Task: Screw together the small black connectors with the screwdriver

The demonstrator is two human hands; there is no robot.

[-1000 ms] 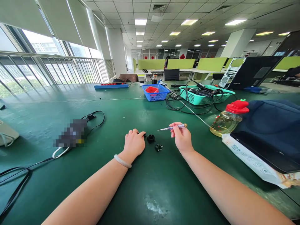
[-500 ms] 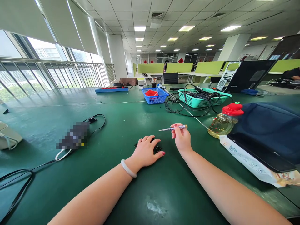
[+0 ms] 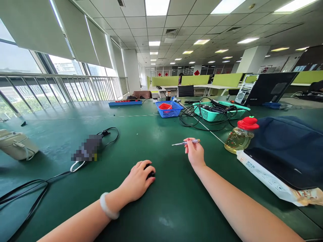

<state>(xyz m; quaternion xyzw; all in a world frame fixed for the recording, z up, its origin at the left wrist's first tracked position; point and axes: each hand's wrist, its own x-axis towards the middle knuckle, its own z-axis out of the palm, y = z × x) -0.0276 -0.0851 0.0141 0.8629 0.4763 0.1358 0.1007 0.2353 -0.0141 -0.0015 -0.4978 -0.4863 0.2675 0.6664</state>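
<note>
My left hand (image 3: 137,179) rests low over the green table, its fingers curled round a small black object (image 3: 151,174). The palm and fingers hide most of that object, so its kind cannot be made out. To the right, my right hand (image 3: 195,152) pinches a screwdriver (image 3: 179,144) by its clear handle, which ends in a yellowish cap. The thin metal shaft points left, above the table and apart from the black object.
A bottle with a red lid (image 3: 239,136), a dark blue bag (image 3: 290,144) and a black phone (image 3: 275,168) on a white packet lie right. Behind are a blue basket (image 3: 169,112) and a green basket (image 3: 213,116) of cables. A strapped dark item (image 3: 88,148) lies left.
My left hand has slid left and towards me, taking the black object along. My right hand still holds the screwdriver in nearly the same place. The view has tilted up slightly.
</note>
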